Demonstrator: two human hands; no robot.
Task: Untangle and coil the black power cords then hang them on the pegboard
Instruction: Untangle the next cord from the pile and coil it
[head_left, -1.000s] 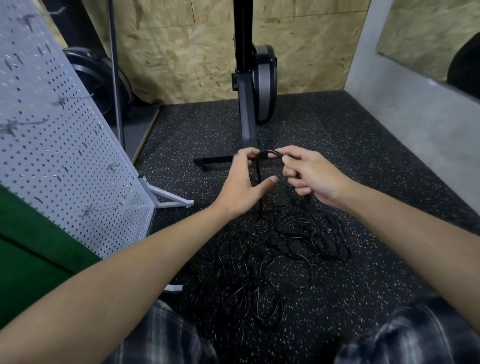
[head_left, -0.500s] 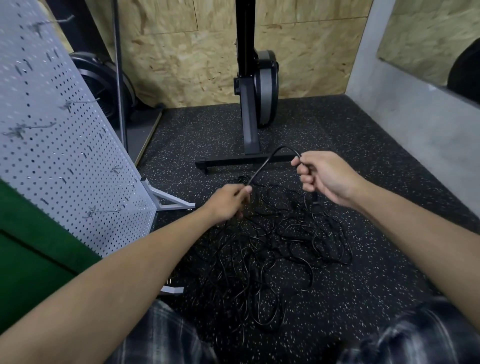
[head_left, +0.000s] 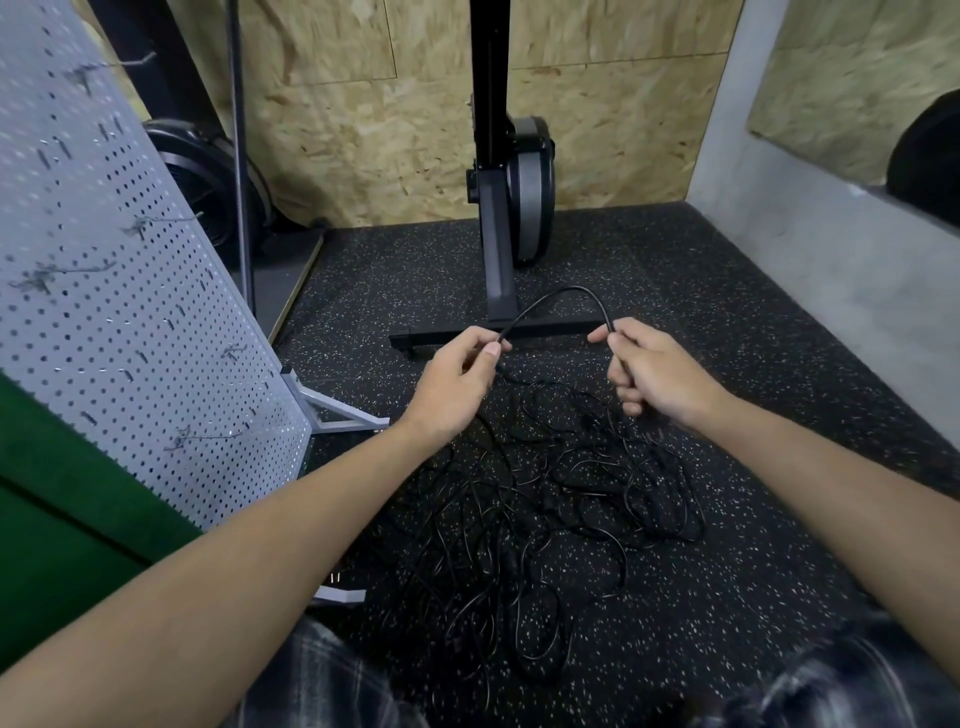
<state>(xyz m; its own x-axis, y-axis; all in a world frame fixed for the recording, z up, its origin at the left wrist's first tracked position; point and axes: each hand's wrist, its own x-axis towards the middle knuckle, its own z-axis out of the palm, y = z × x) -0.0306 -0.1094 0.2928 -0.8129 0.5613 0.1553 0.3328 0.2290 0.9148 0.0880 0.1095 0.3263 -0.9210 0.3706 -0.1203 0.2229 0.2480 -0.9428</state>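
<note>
Barely begun, I judge: my left hand (head_left: 457, 379) and right hand (head_left: 655, 375) pinch one thin black power cord (head_left: 562, 293) above the tangled pile (head_left: 545, 499); the grey perforated pegboard (head_left: 130, 312) seems without coils.

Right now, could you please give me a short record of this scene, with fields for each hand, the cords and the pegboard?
left hand: pinches one side of the raised cord
right hand: grips the other side of the raised cord
raised cord: arches between the two hands
cord pile: tangled on the floor, below the hands
pegboard: at the left, no cord hung on it
</note>
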